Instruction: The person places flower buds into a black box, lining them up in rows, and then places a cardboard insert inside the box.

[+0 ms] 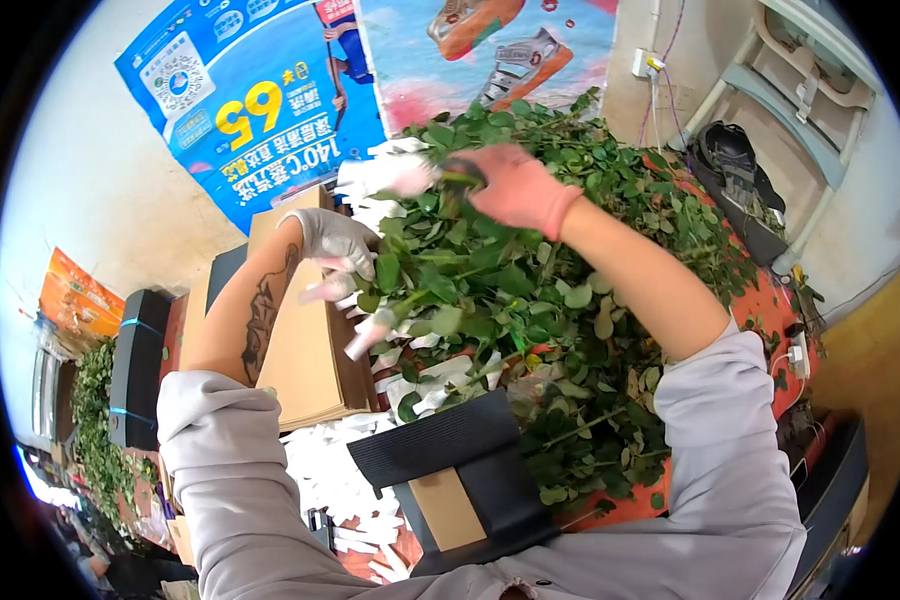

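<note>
My right hand (523, 188), in a pink glove, is closed around a green stem at the top of a large leafy pile (490, 270). Beside its fingers is a blurred pale bud in a white sleeve (405, 175). My left hand (338, 240), in a pale glove, is at the pile's left edge with its fingers bent down. Just below them are pinkish-white sleeved buds (328, 288); whether the fingers grip one is hidden. Another white-sleeved bud (370, 335) points down and left.
Brown cardboard sheets (315, 350) are stacked under my left forearm. Many white sleeves (340, 470) lie near a black corrugated wrap (435, 440) with a brown patch. The red table surface (770, 310) shows at right, beside a folded chair (785, 110) and posters on the wall.
</note>
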{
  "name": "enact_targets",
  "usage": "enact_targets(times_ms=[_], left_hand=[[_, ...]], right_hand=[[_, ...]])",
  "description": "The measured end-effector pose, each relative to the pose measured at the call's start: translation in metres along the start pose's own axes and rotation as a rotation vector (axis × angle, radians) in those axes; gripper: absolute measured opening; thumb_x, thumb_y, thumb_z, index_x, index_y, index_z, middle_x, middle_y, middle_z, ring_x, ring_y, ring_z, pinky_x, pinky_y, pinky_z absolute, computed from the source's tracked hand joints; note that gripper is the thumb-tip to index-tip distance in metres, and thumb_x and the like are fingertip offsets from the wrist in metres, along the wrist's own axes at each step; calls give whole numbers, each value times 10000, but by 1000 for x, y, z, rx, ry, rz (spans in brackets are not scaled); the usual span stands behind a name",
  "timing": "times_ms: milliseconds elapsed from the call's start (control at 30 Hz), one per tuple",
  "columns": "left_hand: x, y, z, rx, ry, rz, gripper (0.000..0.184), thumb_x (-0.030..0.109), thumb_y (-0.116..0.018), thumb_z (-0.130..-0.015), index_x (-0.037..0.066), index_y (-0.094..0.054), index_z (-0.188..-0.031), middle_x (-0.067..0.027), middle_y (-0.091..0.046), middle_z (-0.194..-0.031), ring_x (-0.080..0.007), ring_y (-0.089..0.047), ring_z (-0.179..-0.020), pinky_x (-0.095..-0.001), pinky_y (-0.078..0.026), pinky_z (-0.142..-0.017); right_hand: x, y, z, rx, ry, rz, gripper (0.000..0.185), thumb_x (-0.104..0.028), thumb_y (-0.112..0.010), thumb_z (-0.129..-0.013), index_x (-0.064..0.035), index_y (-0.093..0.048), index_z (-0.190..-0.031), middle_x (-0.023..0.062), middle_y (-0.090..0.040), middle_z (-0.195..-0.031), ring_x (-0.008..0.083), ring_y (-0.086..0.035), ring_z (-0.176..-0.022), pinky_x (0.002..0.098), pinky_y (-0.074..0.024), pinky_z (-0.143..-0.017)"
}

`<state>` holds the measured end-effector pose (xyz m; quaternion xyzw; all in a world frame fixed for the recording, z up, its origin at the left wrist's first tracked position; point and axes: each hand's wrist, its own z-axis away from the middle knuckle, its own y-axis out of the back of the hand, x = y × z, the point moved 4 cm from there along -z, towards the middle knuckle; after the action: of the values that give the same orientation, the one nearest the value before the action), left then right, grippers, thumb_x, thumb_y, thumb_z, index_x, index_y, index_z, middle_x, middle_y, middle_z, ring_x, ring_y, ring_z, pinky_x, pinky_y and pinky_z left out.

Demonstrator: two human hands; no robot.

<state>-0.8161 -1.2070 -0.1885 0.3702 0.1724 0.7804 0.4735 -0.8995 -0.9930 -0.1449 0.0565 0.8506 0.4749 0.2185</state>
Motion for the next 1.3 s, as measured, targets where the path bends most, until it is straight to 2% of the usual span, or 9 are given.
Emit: enact_targets(times_ms=[233, 400, 433, 600, 667, 833, 1100, 1200, 1300], left_hand=[[-32, -37, 18, 21, -63, 705, 663, 467, -586, -740, 1, -491, -1202, -138, -595, -1069, -240, -587, -931, -411, -493, -774], [-52, -33, 35, 265, -217, 1250, 786, 621, -539, -794, 1, -436, -1267, -149, -562, -1156, -250, -569, -1005, -443, -494, -812], [-67, -28, 22, 101, -357, 1376, 808, 683, -360, -844, 24, -366, -1313, -157, -523, -1201, -276, -554, -1051, -468, -466, -873], [-106, -35, 21, 234, -360, 1517, 551, 475, -340, -951, 39, -397, -1283, -164, -535, -1182, -293, -523, -1106, -459, -419, -931], [-91, -47, 30, 253, -332, 929, 360, 96, -555, -838, 12, -513, -1185, -51, -592, -1071, -188, -548, -1015, -316, -430, -894], [-4, -65, 49, 764, -57, -513, 596, 370, -629, -715, 60, -510, -1210, -166, -591, -1092, -309, -520, -1093, -404, -408, -904], [64, -81, -11, 478, 26, -322, 581, 478, -545, -778, 6, -559, -1116, -213, -606, -1083, -360, -590, -971, -417, -443, -868], [37, -81, -52, 967, -214, -84, 502, 439, -556, -807, 37, -575, -1106, -209, -619, -1034, -368, -579, -975, -427, -433, -878], [57, -85, -49, 802, -186, -304, 407, 408, -429, -892, 99, -566, -1118, -176, -613, -1071, -348, -572, -1003, -443, -450, -840]], right_hand=[[-36, -111, -11, -659, 16, -147, 618, -304, -702, -656, -63, -504, -1190, 194, -600, -1096, 326, -576, -1013, 374, -448, -881], [-22, -116, -12, -523, -28, -78, 572, -347, -692, -662, -85, -551, -1150, 166, -594, -1116, 337, -561, -1033, 390, -444, -896], [-16, -110, -13, -394, -72, -45, 546, -350, -682, -675, -89, -561, -1139, 163, -595, -1113, 335, -562, -1031, 392, -446, -894], [-9, -78, -29, -317, -180, 7, 504, -310, -630, -732, -87, -533, -1173, 149, -592, -1125, 316, -545, -1068, 387, -426, -924], [-7, -74, -31, -269, -170, 22, 507, -318, -622, -739, -81, -522, -1176, 147, -589, -1135, 306, -548, -1071, 383, -425, -924], [-11, -73, -31, -236, -167, 127, 480, -321, -603, -763, -74, -513, -1164, 152, -586, -1134, 289, -549, -1076, 376, -429, -912], [-10, -73, -26, -243, -148, 91, 410, -238, -556, -769, -63, -528, -1139, 178, -595, -1101, 330, -563, -1041, 397, -427, -912], [-19, -55, -18, -233, -97, 35, 465, -347, -541, -804, -65, -499, -1171, 212, -567, -1139, 346, -530, -1088, 408, -403, -939], [-17, -43, -10, -131, -44, 187, 504, -345, -525, -821, -67, -437, -1232, 225, -516, -1216, 359, -487, -1144, 417, -362, -980]])
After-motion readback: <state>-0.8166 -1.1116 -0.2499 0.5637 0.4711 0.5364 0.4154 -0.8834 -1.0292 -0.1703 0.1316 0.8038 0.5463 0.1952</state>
